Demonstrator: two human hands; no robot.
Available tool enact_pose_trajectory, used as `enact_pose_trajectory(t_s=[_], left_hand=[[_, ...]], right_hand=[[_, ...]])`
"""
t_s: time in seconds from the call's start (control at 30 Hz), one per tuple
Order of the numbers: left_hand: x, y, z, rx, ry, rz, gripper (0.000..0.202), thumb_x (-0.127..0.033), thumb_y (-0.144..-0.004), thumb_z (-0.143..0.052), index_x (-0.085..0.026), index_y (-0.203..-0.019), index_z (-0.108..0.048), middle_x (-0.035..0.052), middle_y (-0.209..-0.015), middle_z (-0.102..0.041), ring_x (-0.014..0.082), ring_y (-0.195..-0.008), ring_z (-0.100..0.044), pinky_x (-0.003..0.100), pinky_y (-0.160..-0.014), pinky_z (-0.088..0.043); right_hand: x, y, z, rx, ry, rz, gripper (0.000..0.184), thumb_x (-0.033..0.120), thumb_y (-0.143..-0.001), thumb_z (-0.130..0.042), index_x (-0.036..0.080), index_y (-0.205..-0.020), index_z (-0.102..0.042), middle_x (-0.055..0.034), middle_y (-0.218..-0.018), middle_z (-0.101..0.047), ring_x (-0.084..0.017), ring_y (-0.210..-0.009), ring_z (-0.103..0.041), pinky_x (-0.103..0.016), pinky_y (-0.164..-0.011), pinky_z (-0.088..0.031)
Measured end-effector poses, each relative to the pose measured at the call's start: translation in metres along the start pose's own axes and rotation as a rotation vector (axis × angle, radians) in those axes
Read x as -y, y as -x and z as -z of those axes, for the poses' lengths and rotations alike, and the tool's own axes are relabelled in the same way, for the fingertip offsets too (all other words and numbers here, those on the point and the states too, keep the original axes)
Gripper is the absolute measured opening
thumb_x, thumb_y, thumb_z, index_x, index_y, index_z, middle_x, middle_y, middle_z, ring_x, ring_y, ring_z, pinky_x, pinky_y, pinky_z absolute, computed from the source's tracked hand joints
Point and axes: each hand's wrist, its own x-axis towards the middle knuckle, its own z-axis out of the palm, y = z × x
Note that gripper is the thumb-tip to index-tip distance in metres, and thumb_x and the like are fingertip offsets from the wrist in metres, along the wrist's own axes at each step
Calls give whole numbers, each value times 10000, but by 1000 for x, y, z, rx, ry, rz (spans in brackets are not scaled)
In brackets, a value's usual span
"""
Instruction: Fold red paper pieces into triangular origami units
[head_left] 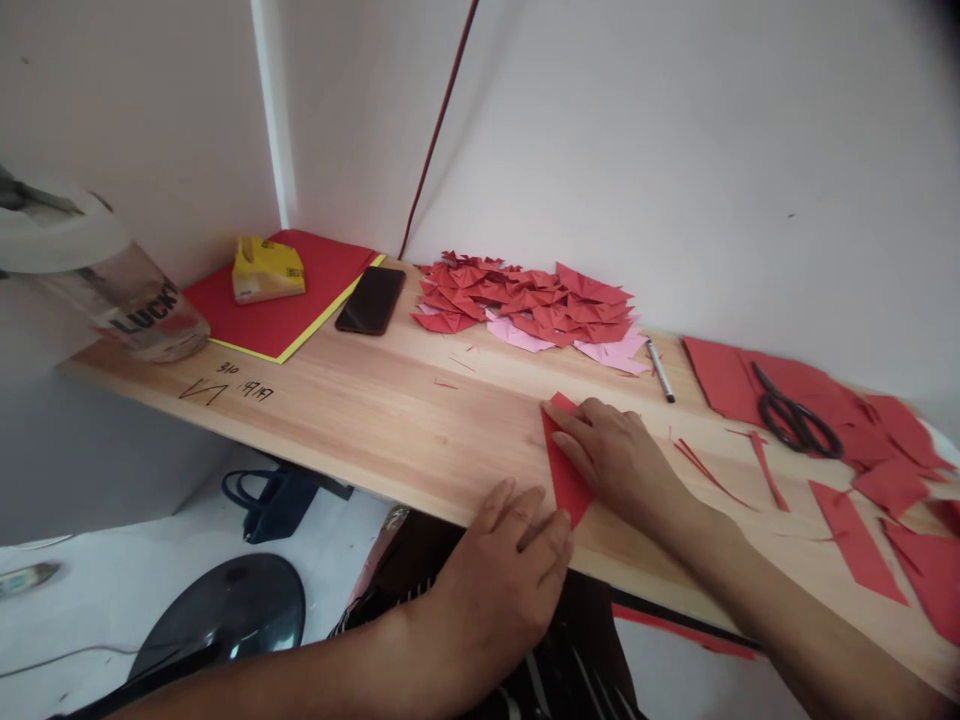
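Observation:
A folded piece of red paper [564, 470] lies near the front edge of the wooden table [390, 420]. My right hand [619, 450] lies flat on it, fingers stretched along its upper part, pressing it down. My left hand [506, 560] rests at the table's front edge, its fingers touching the paper's lower corner. Behind them lies a heap of folded red and pink paper pieces [532, 305].
Black scissors [796, 418] lie on red paper sheets and scraps [870, 480] at the right, with a pen [661, 371] beside the heap. A black phone [370, 300], a red and yellow sheet stack [289, 295] with a yellow packet [266, 270] and a clear jar [139, 305] stand at the left.

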Motion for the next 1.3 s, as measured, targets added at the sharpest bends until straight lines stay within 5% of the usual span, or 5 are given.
enact_pose_trajectory(t_s=[0.17,0.27,0.4,0.87,1.3], left_hand=[[12,0,7,23,32,12,344,-240,-986,-404,-192,-1289,-560,27,-1378,-548,285,-1308,-446,501,-1120,-314],[15,-2,9,30,33,22,360,-225,-987,-396,-165,-1313,-535,52,-1385,-538,259,-1314,-440,463,-1137,-306],[11,-3,9,34,28,30,375,-224,-976,-421,-124,-1323,-525,77,-1337,-574,250,-1264,-489,421,-1096,-370],[5,-1,6,-67,-31,2,328,-196,-974,-418,-129,-1236,-604,75,-1320,-599,243,-1232,-527,415,-1072,-377],[7,1,6,-5,-22,25,345,-254,-982,-417,-180,-1276,-581,44,-1374,-555,286,-1257,-495,476,-1088,-335]], right_hand=[[6,33,8,-187,-118,91,375,271,-975,-411,174,-1294,-582,-140,-1202,-641,-258,-1085,-585,-425,-865,-442],[22,62,15,-147,-225,293,376,235,-944,-481,202,-1305,-581,-99,-1229,-669,-216,-1154,-583,-417,-967,-431],[38,79,15,-129,-217,261,410,219,-933,-499,185,-1338,-552,-87,-1294,-637,-193,-1200,-574,-392,-989,-457],[19,30,-6,-44,-66,169,454,251,-975,-395,97,-1394,-476,-133,-1437,-483,-217,-1337,-454,-458,-1074,-407],[-12,25,-11,-19,-140,76,633,368,-1003,-310,250,-1555,-23,-72,-1591,-210,-227,-1461,-182,-536,-1157,-246]])
